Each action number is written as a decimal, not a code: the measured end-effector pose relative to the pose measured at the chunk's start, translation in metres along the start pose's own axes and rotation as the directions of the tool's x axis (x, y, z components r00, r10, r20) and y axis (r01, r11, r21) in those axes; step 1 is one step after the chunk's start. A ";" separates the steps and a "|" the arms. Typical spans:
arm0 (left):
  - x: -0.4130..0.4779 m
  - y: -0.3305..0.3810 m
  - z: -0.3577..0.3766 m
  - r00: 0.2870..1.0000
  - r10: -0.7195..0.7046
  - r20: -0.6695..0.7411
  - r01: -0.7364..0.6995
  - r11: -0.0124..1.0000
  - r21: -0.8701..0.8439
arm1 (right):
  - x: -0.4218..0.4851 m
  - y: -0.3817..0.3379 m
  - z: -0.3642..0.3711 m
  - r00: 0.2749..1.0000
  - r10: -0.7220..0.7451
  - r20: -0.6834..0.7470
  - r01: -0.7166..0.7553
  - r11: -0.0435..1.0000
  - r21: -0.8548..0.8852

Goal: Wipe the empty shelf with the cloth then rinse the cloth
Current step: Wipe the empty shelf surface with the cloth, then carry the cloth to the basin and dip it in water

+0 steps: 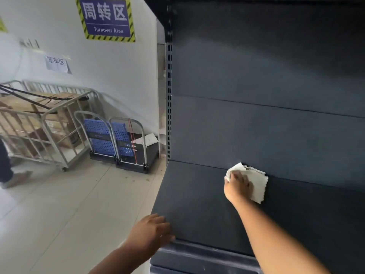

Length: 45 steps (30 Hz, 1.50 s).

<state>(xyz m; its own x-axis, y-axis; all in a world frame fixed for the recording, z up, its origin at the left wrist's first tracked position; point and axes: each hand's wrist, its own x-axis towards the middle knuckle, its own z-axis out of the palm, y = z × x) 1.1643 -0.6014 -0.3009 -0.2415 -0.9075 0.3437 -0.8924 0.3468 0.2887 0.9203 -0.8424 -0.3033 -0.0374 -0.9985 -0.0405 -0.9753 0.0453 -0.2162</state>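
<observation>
A dark grey empty shelf [197,198] fills the right half of the head view, with a dark back panel above it. My right hand [238,185] presses a white cloth [256,182] flat against the shelf near its back edge, fingers spread over the cloth. My left hand [151,232] rests on the shelf's front left corner, fingers curled over the edge and holding nothing else.
A perforated metal upright [169,103] marks the shelf's left side. On the tiled floor to the left stand two folded blue platform trolleys [116,139] and a metal cage cart [45,123] with cardboard boxes. Someone's leg and shoe [7,171] show at the far left.
</observation>
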 end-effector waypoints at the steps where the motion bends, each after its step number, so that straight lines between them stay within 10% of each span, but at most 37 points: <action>1: -0.001 -0.001 0.001 1.000 -0.005 -0.008 0.005 1.000 -0.008 | -0.006 -0.032 0.007 0.999 -0.040 0.031 0.040 0.999 -0.002; 6: -0.004 -0.002 0.003 0.997 -0.049 -0.056 0.048 0.999 -0.013 | -0.064 -0.183 0.022 0.911 -0.384 0.153 0.342 0.907 0.245; 9: -0.007 -0.002 0.006 0.994 -0.095 -0.053 0.093 0.995 -0.030 | -0.095 -0.233 0.006 0.773 -0.498 0.393 -0.022 0.598 0.801; 12: -0.010 0.001 0.002 0.990 -0.137 -0.030 0.134 0.988 -0.071 | -0.102 -0.236 0.002 0.698 -0.523 0.489 -0.349 0.348 0.870; 19: -0.023 -0.008 -0.042 0.939 -0.314 0.141 0.344 0.835 -0.429 | -0.122 -0.190 -0.056 0.834 -0.383 0.396 -0.460 -0.088 0.884; 25: -0.063 -0.068 -0.084 0.803 -0.577 0.147 0.530 0.579 -0.620 | -0.184 -0.195 -0.070 0.874 -0.253 0.415 -0.461 -0.159 0.873; 30: -0.096 -0.120 -0.113 0.669 -0.661 0.340 0.517 0.085 -0.852 | -0.240 -0.232 -0.056 0.802 -0.358 0.477 -0.529 -0.058 0.846; 33: -0.115 -0.148 -0.130 0.721 -0.503 0.477 0.448 -0.187 -0.874 | -0.264 -0.258 -0.039 0.741 -0.412 0.530 -0.565 0.042 0.824; 37: -0.137 -0.173 -0.136 0.783 -0.429 0.451 0.416 -0.178 -0.892 | -0.281 -0.287 -0.010 0.711 -0.403 0.576 -0.567 0.156 0.809; 45: -0.140 -0.211 -0.116 0.616 -0.702 0.358 0.496 -0.007 -0.868 | -0.273 -0.290 0.057 0.753 -0.345 0.560 -0.457 0.338 0.823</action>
<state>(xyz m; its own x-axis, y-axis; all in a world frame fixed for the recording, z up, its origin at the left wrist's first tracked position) 1.4309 -0.5199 -0.3065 0.3418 -0.8869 -0.3107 0.2173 -0.2470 0.9443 1.2256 -0.5814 -0.2853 0.4303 -0.7500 -0.5023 -0.1335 0.4975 -0.8571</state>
